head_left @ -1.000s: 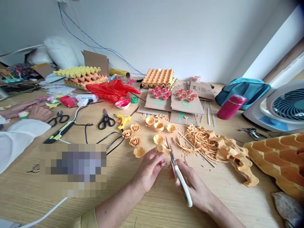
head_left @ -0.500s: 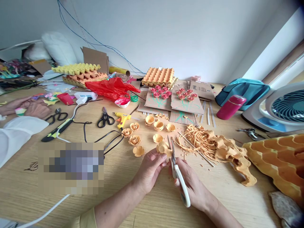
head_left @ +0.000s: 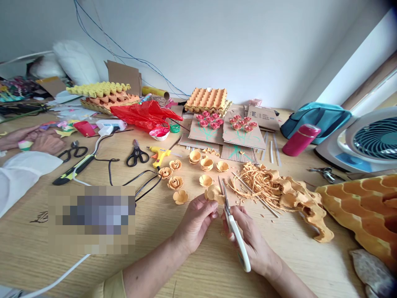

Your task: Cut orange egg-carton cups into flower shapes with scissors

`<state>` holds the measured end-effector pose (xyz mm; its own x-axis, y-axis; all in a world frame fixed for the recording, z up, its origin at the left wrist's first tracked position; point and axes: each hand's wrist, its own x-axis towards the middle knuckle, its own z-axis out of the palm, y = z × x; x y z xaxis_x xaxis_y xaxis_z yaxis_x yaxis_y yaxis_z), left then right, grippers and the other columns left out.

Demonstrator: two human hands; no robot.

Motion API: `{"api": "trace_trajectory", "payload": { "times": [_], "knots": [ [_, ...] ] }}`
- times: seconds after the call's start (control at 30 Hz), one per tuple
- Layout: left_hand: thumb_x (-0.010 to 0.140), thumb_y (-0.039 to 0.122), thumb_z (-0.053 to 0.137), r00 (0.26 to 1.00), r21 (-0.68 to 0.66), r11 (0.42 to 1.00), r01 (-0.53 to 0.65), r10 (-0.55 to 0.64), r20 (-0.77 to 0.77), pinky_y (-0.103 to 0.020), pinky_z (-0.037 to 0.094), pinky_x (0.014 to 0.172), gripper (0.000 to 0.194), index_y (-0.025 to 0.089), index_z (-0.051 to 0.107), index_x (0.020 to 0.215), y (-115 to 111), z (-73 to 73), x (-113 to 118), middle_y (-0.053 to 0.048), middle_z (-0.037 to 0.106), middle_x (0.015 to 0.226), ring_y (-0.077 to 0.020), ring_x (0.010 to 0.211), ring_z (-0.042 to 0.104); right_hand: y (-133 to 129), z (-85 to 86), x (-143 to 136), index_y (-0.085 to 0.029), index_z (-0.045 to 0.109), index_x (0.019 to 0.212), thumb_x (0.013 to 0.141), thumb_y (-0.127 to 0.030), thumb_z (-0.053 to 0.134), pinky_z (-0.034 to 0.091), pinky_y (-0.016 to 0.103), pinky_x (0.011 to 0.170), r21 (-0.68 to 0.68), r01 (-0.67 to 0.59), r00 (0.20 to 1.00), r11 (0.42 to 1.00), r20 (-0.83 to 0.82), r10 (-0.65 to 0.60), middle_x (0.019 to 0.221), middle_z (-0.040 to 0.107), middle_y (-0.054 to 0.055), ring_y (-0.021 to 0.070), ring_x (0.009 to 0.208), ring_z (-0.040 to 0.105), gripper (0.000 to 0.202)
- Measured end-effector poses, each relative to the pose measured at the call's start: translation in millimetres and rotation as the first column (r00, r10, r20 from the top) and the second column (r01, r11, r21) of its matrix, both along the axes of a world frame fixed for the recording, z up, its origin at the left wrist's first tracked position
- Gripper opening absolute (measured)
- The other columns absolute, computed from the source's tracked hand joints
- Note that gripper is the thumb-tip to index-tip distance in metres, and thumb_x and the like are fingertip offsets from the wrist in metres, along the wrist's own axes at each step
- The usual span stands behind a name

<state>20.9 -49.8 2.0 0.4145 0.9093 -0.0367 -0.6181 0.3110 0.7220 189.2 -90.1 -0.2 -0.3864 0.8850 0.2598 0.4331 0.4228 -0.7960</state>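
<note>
While the hands (head_left: 195, 220) grip a pulp cup (head_left: 214, 193), left, and scissors (head_left: 238, 238), right, fingers (head_left: 212, 205) partly hide both.

The left hand (head_left: 196, 220) partly hides the orange piece (head_left: 213, 193); pixelation masks a seemingly greyish object (head_left: 99, 213).

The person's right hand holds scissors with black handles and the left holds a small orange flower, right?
Not quite: the head view shows white handles on the scissors in the right hand. The left hand does hold a small orange flower.
</note>
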Motion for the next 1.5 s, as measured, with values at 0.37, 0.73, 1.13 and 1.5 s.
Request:
{"api": "trace_trajectory", "payload": {
  "times": [0.37, 0.73, 1.13, 1.5],
  "knots": [
    [0.077, 0.031, 0.079, 0.999, -0.037, 0.998, -0.041, 0.04, -0.025, -0.024, 0.034, 0.065, 0.022, 0.016, 0.063, 0.074, 1.8, 1.9, -2.2, 0.003, 0.046, 0.068, -0.0098, 0.066, 0.036, -2.5, -0.9, 1.0, -0.023, 0.042, 0.081, 0.098, -0.05, 0.041, 0.042, 0.038, 0.075, -0.026, 0.044, 0.999, 0.999, 0.017, -0.044, 0.083, 0.055, 0.005, 0.023, 0.08, 0.048, 0.032],
    [0.075, 0.031, 0.081, 0.997, -0.052, 0.996, -0.074, 0.074, -0.012, -0.023, 0.035, 0.065, 0.026, 0.016, 0.061, 0.075, 3.6, 1.3, -4.3, 0.004, 0.044, 0.069, -0.0092, 0.066, 0.036, -3.7, 3.4, -0.2, -0.022, 0.046, 0.079, 0.099, -0.053, 0.041, 0.042, 0.038, 0.076, -0.023, 0.037, 0.999, 0.999, 0.0, -0.037, 0.08, 0.057, 0.005, 0.0224, 0.078, 0.049, 0.037],
    [0.08, 0.028, 0.077, 0.996, -0.008, 0.996, -0.088, 0.088, -0.025, -0.023, 0.036, 0.066, 0.019, 0.016, 0.063, 0.076, 8.3, -4.4, -9.3, 0.003, 0.045, 0.068, -0.0088, 0.066, 0.039, -4.3, -1.5, 2.8, -0.022, 0.049, 0.079, 0.098, -0.048, 0.046, 0.043, 0.035, 0.072, 0.012, 0.054, 0.998, 0.998, 0.039, -0.054, 0.075, 0.053, 0.002, 0.0195, 0.072, 0.047, 0.033],
    [0.075, 0.031, 0.08, 0.985, 0.083, 0.995, -0.047, 0.06, -0.162, -0.026, 0.039, 0.071, 0.019, 0.017, 0.07, 0.083, 6.5, -0.2, -7.8, 0.0, 0.058, 0.076, -0.0119, 0.072, 0.046, 2.6, -1.3, 3.2, -0.02, 0.059, 0.085, 0.089, -0.049, 0.065, 0.047, 0.028, 0.064, -0.212, 0.162, 0.93, 0.964, -0.294, -0.221, 0.073, 0.058, 0.0, 0.016, 0.067, 0.053, 0.03]
  ]
}}
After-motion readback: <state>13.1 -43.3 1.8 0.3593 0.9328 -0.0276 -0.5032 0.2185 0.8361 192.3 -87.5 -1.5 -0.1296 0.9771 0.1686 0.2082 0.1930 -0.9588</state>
